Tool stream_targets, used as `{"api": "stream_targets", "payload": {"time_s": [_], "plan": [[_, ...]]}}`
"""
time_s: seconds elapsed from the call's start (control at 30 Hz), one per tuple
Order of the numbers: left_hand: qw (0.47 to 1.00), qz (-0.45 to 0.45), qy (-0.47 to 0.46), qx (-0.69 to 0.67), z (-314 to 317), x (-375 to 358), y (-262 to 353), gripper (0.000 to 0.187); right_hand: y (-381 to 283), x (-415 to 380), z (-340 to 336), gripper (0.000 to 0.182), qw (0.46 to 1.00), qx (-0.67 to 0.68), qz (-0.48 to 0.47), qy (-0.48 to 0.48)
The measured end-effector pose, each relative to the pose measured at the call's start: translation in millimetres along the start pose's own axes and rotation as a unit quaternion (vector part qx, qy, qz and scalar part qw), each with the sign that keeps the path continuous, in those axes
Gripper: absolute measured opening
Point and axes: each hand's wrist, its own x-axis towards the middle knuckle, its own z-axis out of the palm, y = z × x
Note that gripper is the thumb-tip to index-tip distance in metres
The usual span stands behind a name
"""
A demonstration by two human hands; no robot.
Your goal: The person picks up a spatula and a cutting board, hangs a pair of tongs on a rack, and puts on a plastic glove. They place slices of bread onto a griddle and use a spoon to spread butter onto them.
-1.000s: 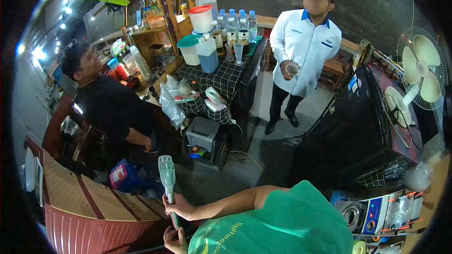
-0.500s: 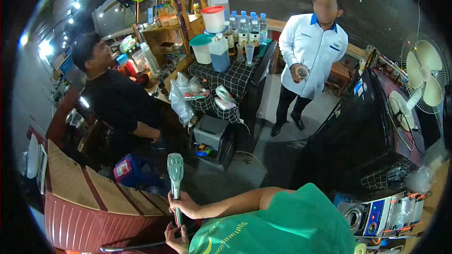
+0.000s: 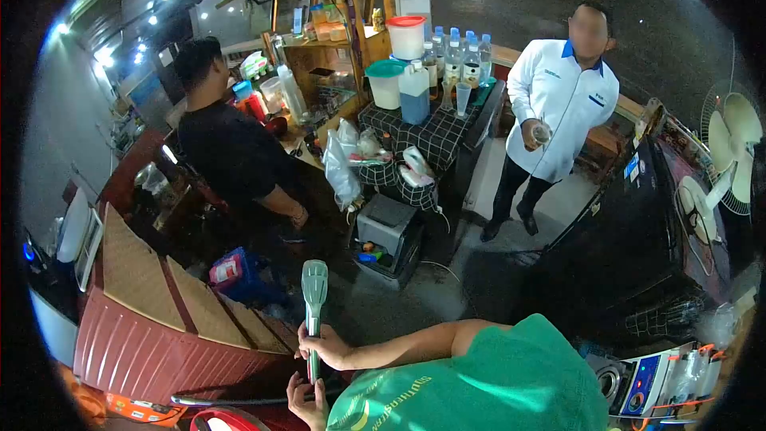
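Upright in front of my green shirt are slotted kitchen tongs [image 3: 315, 287] with a pale green head and a long slim handle. My right hand [image 3: 327, 347] is closed around the middle of the handle, its forearm stretching in from the right. Just below, my left hand [image 3: 309, 405] has its fingers curled at the handle's lower end, which sits between thumb and fingers. Part of the left hand is hidden by the shirt and the frame's bottom edge.
A red ribbed counter [image 3: 159, 351] stands at left, near a person in black [image 3: 231, 144]. Another person in a white shirt [image 3: 558, 104] holds a cup. Bottles and tubs crowd a checked-cloth table [image 3: 375, 120]. A grey bin-like box [image 3: 387, 223] sits on the floor.
My view has swung left and up, so the surroundings shift right and down. The person in black has turned their head away. Both hands stay on the tongs.
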Motion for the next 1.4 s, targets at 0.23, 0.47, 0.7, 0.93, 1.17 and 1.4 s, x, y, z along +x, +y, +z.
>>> {"api": "stream_targets", "payload": {"time_s": [0.23, 0.47, 0.7, 0.93, 1.17, 1.4], "plan": [[1.000, -0.024, 0.005, -0.015, -5.2, -3.9, -9.0, 0.030, 8.5, 0.4, 5.5, 0.010, 1.000, -0.030, -0.001, -0.001], [1.000, 0.007, -0.018, -0.015, -7.8, -0.6, -10.3, 0.026, 7.4, -1.4, 12.6, 0.010, 0.999, -0.036, 0.013, 0.017], [0.987, -0.074, 0.004, -0.142, -5.3, 4.0, 18.9, 0.021, 13.1, 1.9, 2.2, 0.009, 1.000, -0.017, 0.012, -0.015], [0.989, -0.025, -0.017, -0.142, 1.9, 11.4, 14.7, 0.020, 9.4, 4.6, -3.4, 0.009, 1.000, -0.017, 0.010, -0.007], [0.989, -0.024, -0.046, -0.141, 13.6, 8.2, -16.2, 0.047, -2.1, 5.5, -3.5, 0.009, 1.000, -0.020, 0.012, -0.001], [0.986, -0.039, -0.070, -0.148, 17.9, 15.9, -4.6, 0.051, -3.6, 3.2, -4.7, 0.005, 0.999, -0.046, 0.004, -0.012]]}}
